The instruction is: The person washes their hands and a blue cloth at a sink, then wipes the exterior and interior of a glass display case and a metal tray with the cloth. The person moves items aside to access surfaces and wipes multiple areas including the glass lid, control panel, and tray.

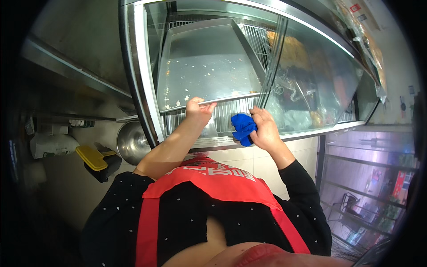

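Observation:
A large grey metal baking tray (206,50), dotted with crumbs and pale flecks, rests inside a glass-sided display cabinet (141,66). My left hand (199,111) grips the tray's near rim, thumb and fingers around the edge. In my right hand (267,131) is a crumpled blue cloth (243,126). That hand is at the cabinet's opening, its fingertips close to the edge of the sliding glass door (272,66); whether they touch the glass is unclear. Beneath the tray lies a wire rack (227,107), partly hidden by it.
Behind the glass on the right are clear plastic bags (297,116) and a yellowish wrapped item (290,50). A round steel bowl (131,143) is left of the cabinet, near a black bin with a yellow lid (91,157). Metal railings (367,163) run along the right.

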{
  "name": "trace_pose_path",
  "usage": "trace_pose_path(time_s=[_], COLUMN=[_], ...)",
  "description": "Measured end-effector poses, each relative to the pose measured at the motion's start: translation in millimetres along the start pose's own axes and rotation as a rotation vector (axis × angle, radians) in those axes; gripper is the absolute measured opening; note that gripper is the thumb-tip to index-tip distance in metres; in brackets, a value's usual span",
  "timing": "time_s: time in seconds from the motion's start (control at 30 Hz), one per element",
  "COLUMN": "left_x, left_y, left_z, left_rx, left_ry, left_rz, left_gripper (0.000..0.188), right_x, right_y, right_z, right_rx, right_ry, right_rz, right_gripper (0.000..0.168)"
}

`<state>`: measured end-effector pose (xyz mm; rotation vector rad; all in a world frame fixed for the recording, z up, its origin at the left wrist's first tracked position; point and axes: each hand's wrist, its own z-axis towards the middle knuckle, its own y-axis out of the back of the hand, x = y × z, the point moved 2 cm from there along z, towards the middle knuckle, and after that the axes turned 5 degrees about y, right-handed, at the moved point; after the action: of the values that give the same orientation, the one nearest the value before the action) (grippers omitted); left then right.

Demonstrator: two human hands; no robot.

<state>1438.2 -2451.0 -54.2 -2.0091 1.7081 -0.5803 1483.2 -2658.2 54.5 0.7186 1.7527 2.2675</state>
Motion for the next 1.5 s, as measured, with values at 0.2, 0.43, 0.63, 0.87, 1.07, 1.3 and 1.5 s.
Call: trace_pose_path(time_s=[0.2, 0.43, 0.63, 0.87, 1.07, 1.3, 1.5], left_x=[-8.1, -5.1, 13.2, 14.9, -15.6, 131.4, 162.6], left_y=[9.0, 44.0, 52.3, 76.1, 83.1, -2.0, -13.3], left_z=[8.5, 60.2, 79.9, 126.5, 125.2, 35.8, 42.1], left_rx=[0.05, 0.007, -0.01, -0.207, -0.176, -0.039, -0.062], left_ry=[0.003, -0.057, -0.09, -0.1, -0.37, -0.446, -0.442], left_rz=[-0.013, 0.038, -0.04, -0.095, -0.07, 0.058, 0.066], left_gripper=[0.026, 0.028, 0.019, 0.019, 0.023, 0.022, 0.022], right_x=[9.8, 14.6, 12.3, -9.5, -34.3, -59.4, -72.1], right_y=[8.3, -23.7, -64.2, -26.4, 6.8, 9.1, 19.4], right_z=[47.9, 74.3, 45.8, 69.0, 74.6, 72.9, 66.0], right_rx=[0.358, 0.942, 1.164, 1.086, 0.689, 0.523, 0.529], right_ry=[0.275, 0.376, 0.308, 0.173, 0.463, 0.734, 0.815], right_rz=[-0.167, -0.569, -0.533, -0.505, -0.453, -0.252, -0.262], right_gripper=[0.02, 0.022, 0.025, 0.033, 0.037, 0.03, 0.032])
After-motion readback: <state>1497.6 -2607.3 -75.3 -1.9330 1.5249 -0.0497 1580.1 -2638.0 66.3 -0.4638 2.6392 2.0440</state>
